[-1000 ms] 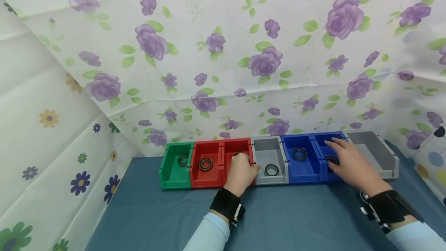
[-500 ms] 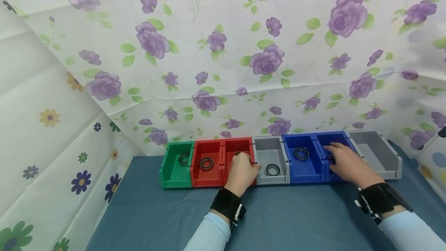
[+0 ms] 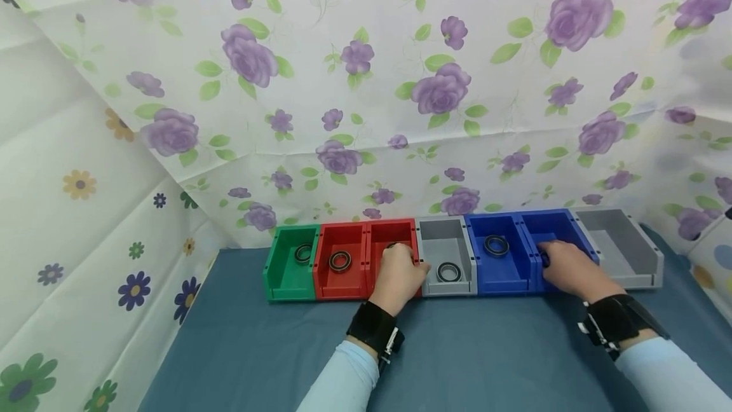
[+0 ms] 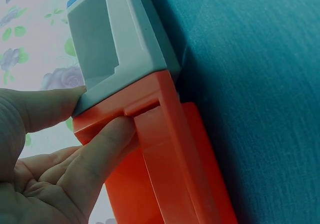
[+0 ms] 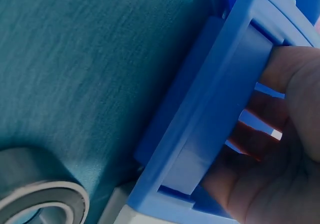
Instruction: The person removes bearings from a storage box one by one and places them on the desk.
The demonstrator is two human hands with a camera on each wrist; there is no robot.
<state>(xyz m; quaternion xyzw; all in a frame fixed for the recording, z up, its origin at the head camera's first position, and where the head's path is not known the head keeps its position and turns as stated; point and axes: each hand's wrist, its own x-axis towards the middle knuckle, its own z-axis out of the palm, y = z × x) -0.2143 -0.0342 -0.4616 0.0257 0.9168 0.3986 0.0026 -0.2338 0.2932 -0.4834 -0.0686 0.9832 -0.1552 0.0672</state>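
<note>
Seven bins in a row on a surface (image 3: 469, 348); both hands at work. Left hand (image 3: 394, 278): the grip is closed in a pinch on the meeting walls of the right red bin (image 3: 391, 231) and the middle grey bin (image 3: 440, 248), thumb on the grey side. A half-hidden ring (image 3: 393, 245) shows just beyond the knuckles; whether the fingers touch it cannot be told. Right hand (image 3: 574, 269): the fingers bend down inside the right blue bin (image 3: 557, 224), over a dark ring (image 3: 544, 259) near that bin's left wall. The hand covers most of this ring, so how far the grip is open, and whether it has hold, cannot be told.

Hazards, as judged. (a) If the fingertips catch only the rim, the dark ring could slip or roll in its bin. (b) Lifted too low, it could strike the near lip or the wall toward the left blue bin (image 3: 492, 272) and drop. (c) A pull by the left hand on the pinched walls could tilt or shift the bins, which stand side by side. (d) A loose ring (image 5: 50, 190) lies on the surface near the right blue bin, in the right wrist view; a sweep of the right wrist could knock it away.

Markings: no brand, label or writing can be read on bins, rings or wristbands (image 3: 373, 326).
</note>
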